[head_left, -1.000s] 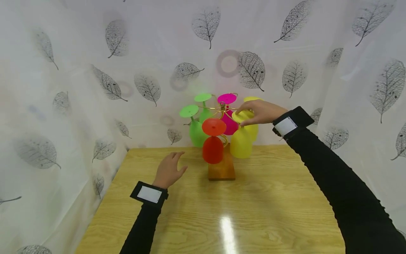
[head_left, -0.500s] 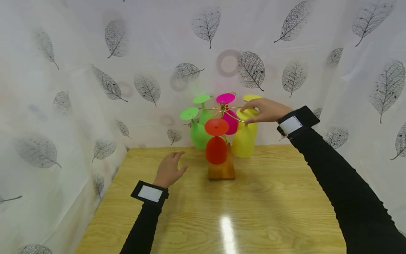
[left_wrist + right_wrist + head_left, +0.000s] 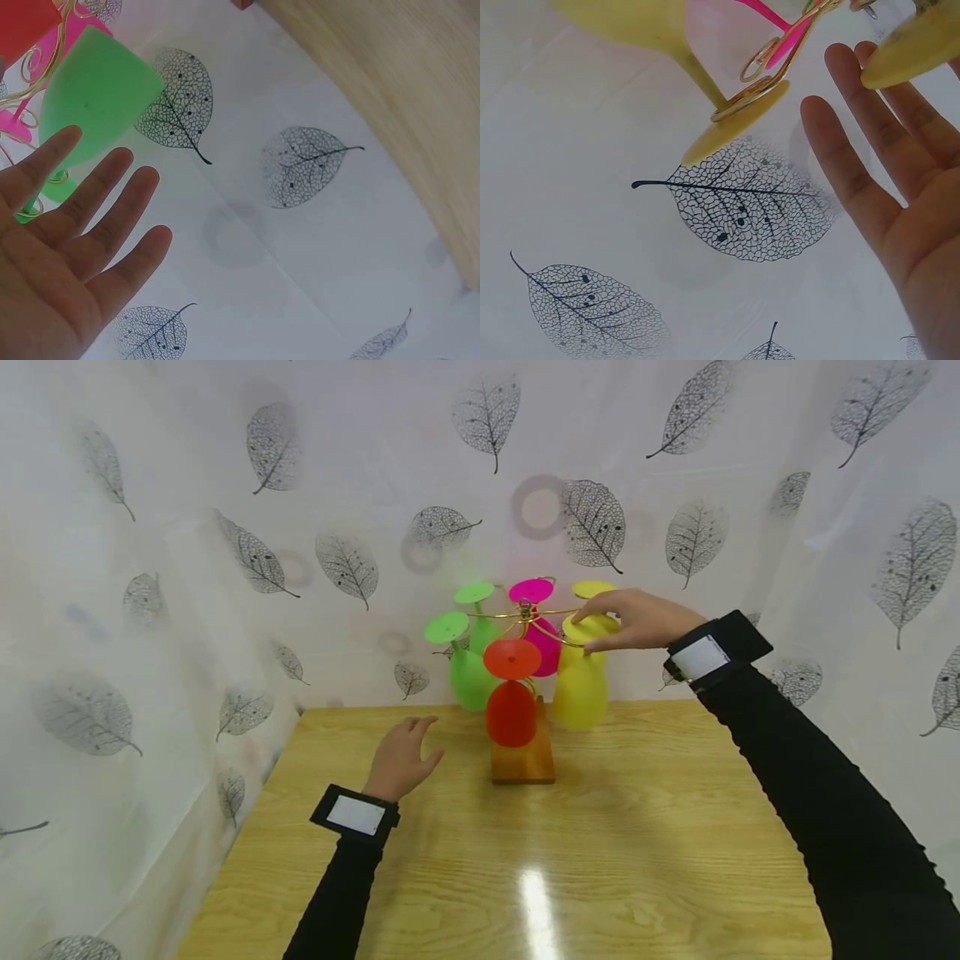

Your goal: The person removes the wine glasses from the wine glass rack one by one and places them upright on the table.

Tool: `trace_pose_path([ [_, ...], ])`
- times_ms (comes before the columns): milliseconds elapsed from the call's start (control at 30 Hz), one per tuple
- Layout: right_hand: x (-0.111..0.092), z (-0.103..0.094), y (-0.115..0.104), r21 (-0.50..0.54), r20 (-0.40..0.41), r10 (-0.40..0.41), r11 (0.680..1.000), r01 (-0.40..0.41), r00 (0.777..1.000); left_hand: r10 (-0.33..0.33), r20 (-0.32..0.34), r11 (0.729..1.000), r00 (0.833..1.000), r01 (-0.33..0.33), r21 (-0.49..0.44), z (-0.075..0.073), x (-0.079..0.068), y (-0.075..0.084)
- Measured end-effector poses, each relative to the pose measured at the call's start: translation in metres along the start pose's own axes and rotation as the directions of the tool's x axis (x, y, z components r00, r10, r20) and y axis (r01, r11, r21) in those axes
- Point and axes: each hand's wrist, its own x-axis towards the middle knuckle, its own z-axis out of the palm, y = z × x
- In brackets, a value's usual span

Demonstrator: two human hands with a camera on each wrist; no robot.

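Several plastic goblets hang upside down, feet up, on a gold wire rack (image 3: 527,612) with a wooden base (image 3: 522,764). My right hand (image 3: 641,618) pinches the foot of the front yellow goblet (image 3: 581,693) between thumb and fingers, at the rack's right side. In the right wrist view those fingers lie at the yellow foot (image 3: 911,56); the thumb is mostly hidden. My left hand (image 3: 401,760) hovers over the table, left of the rack, fingers relaxed and holding nothing. Nearest to it are the green goblet (image 3: 471,681) and the red goblet (image 3: 512,714).
The wood-grain table (image 3: 637,827) carries the rack near its far edge. Behind it hangs a white curtain (image 3: 390,435) with a leaf print. A magenta goblet (image 3: 547,647) and a second yellow goblet (image 3: 641,22) hang at the back of the rack.
My right hand has shifted right, and the front yellow goblet has moved right with it. The red goblet has also gone slightly right, while the back ones drifted slightly left. The left hand has stayed put.
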Motion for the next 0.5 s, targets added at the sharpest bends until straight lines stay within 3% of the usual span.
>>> trace_pose_path([
  [367,0.027,-0.001,-0.02,-0.037,0.03,-0.138,0.99,0.139,0.99,-0.001,-0.004,1.0,1.0,0.001,0.001,0.002,0.002,-0.006],
  [500,0.04,-0.001,-0.02,-0.028,0.071,-0.127,0.991,0.129,0.989,0.002,-0.003,1.0,1.0,-0.002,0.01,0.003,0.003,-0.007],
])
